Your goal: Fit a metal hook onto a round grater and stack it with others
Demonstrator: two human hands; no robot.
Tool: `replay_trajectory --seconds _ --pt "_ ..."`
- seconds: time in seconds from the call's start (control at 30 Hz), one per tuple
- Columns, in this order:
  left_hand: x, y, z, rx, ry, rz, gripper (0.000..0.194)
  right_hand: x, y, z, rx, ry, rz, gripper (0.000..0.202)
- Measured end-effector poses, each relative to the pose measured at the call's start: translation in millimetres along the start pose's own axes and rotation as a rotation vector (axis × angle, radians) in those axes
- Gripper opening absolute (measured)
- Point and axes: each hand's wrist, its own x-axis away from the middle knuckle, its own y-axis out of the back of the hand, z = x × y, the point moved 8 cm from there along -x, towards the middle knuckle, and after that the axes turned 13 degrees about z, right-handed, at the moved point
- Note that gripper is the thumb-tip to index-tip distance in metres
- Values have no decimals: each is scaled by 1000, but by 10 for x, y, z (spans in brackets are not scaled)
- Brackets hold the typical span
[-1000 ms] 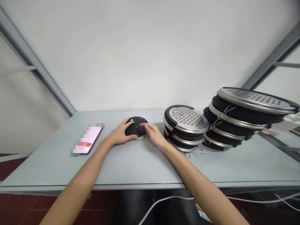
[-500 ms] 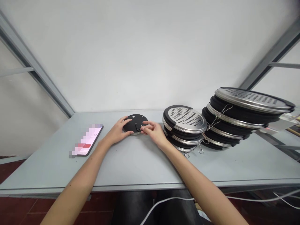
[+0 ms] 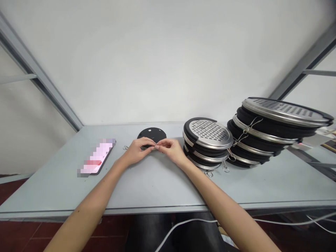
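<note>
A round black disc lies on the table, its far half showing and its near half covered by my fingers. At its near edge my left hand is closed in a pinch, fingertips meeting those of the other hand. My right hand is pinched shut too, thumb against forefinger. What the fingertips hold between them is too small and too covered to make out. A small wire ring lies just left of my left hand.
To the right stand a stack of round perforated metal plates with black rims and a taller, leaning stack of larger ones, wire loops hanging from them. A phone lies at left. A white cable runs below the table edge.
My left hand has left its spread grip on the disc's left side and come to the near edge in a pinch. The small black piece seen on the disc is now hidden behind the fingers.
</note>
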Motion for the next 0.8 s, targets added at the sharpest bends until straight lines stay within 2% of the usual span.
replay_trajectory --seconds 0.1,0.17,0.3,0.43,0.57,0.7,0.8 --pt "25 83 78 -120 35 -52 22 1 5 9 46 19 -7 25" --pt "54 138 216 -245 125 -69 36 10 20 17 117 32 -26 24" --pt "112 103 556 -381 307 22 65 63 121 7 311 6 -161 21" --pt "143 13 736 -349 392 88 74 92 176 -37 388 -39 -234 19" --pt "135 66 685 -316 429 107 71 75 166 -65 404 -30 -206 18" --pt "113 243 454 -318 374 41 49 64 200 -84 445 -36 -210 17" --pt "106 297 340 -352 334 -8 44 68 224 -45 501 -10 -250 14"
